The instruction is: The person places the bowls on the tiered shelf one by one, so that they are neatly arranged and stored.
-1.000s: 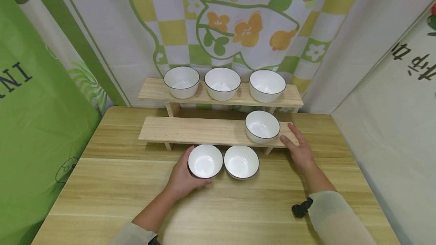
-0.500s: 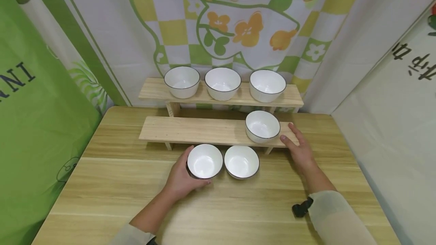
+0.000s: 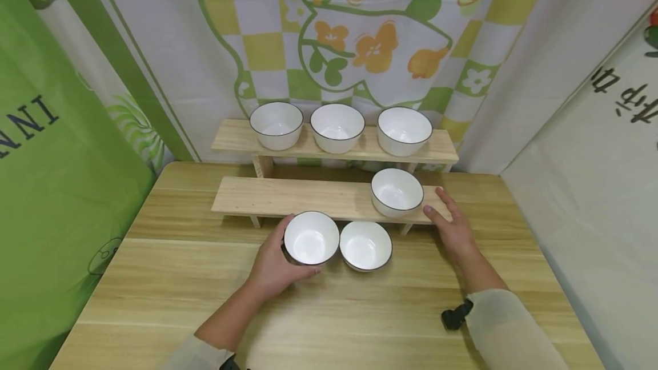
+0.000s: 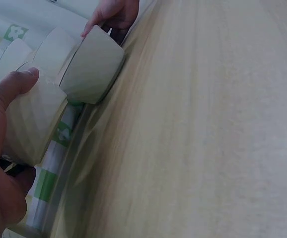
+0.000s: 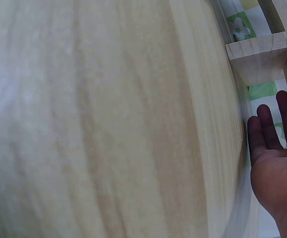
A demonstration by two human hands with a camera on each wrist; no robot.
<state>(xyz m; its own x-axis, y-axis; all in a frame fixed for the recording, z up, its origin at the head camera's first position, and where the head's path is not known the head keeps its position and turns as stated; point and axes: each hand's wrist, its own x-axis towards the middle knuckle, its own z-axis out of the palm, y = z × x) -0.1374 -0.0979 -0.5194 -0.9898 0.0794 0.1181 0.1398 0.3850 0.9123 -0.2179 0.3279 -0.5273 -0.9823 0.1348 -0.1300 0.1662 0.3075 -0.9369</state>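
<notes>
My left hand (image 3: 275, 264) grips a white bowl (image 3: 311, 238) with a dark rim, thumb at its near side and fingers round its left. In the left wrist view this bowl (image 4: 34, 116) is held off the table, tilted by the camera's angle. Just right of it a matching bowl (image 3: 366, 246) stands on the table, in front of the low shelf. My right hand (image 3: 454, 230) is at the right end of the low wooden shelf (image 3: 293, 198), thumb and forefinger on its board. The right wrist view shows several straight fingers (image 5: 267, 126) of it near the shelf's underside.
One bowl (image 3: 397, 192) stands on the low shelf's right part, beside my right thumb. Behind, a higher shelf (image 3: 231, 137) carries three bowls, one of them the middle bowl (image 3: 337, 128). Printed curtains (image 3: 267, 27) hang behind the wooden table (image 3: 169, 284).
My left hand has raised its bowl slightly and shifted it a little toward the low shelf. The right hand and the other bowls stay in place; the head view has shifted slightly.
</notes>
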